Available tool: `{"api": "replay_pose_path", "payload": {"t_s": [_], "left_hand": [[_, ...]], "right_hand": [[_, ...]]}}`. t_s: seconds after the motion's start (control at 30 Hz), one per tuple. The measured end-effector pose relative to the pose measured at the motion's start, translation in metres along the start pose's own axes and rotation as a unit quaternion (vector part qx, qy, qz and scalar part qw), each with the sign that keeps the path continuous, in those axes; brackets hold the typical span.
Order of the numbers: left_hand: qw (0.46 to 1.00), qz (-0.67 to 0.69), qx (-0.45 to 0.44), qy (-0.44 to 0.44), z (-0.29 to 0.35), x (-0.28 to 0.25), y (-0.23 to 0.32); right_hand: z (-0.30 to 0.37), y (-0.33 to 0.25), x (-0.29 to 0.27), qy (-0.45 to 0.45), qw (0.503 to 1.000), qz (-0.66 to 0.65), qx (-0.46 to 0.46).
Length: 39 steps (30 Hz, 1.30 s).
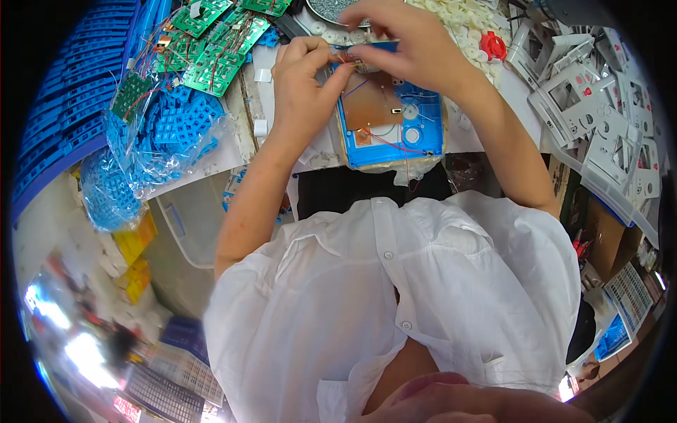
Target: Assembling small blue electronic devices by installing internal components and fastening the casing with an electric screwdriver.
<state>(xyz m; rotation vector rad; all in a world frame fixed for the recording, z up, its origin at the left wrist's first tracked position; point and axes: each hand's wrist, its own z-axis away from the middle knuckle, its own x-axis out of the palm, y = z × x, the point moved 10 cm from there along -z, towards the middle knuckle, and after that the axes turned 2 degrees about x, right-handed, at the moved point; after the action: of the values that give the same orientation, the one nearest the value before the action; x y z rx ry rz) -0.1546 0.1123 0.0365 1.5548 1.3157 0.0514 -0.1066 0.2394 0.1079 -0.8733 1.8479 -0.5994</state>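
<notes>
A loose white buttoned shirt (395,275) fills the space on the body side of the fingers. Beyond it, the left hand (307,81) has thumb and forefinger drawn narrow at the upper edge of a blue case (436,130); I can't tell whether they pinch one of the thin leads there. The right hand (409,49) comes in opposite, its forefinger lifted wide of its thumb. The case lies open right under both sets of fingertips, with a brown board (374,106) just below them and a red wire (396,146) further toward the body. Left of the fingers are green circuit boards (218,63) and bagged blue parts (176,127). Right of them, beyond cream pieces (458,21) and a red round part (493,45), white panels (613,134) are heaped up.
</notes>
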Motion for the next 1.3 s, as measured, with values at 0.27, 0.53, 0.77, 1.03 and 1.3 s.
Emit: {"api": "replay_pose_path", "payload": {"t_s": [0.27, 0.53, 0.77, 1.03, 1.3], "left_hand": [[0.998, 0.019, -0.050, 0.012, 0.007, -0.002, -0.008], [0.998, 0.065, -0.015, 0.014, -0.003, 0.002, 0.001], [0.997, -0.075, 0.020, 0.008, 0.006, -0.011, -0.001], [0.977, -0.185, 0.013, 0.103, 0.005, -0.022, 0.018], [0.987, 0.079, -0.124, -0.062, -0.021, 0.024, 0.024]], "right_hand": [[0.054, 0.040, 0.034, -0.041, 0.977, 0.070, 0.198], [0.048, 0.058, 0.043, -0.053, 0.963, 0.040, 0.262], [0.055, 0.058, 0.041, -0.016, 0.970, 0.002, 0.243], [0.069, 0.071, 0.035, 0.023, 0.948, -0.089, 0.304], [0.076, 0.087, 0.023, 0.060, 0.892, -0.297, 0.334]]}}
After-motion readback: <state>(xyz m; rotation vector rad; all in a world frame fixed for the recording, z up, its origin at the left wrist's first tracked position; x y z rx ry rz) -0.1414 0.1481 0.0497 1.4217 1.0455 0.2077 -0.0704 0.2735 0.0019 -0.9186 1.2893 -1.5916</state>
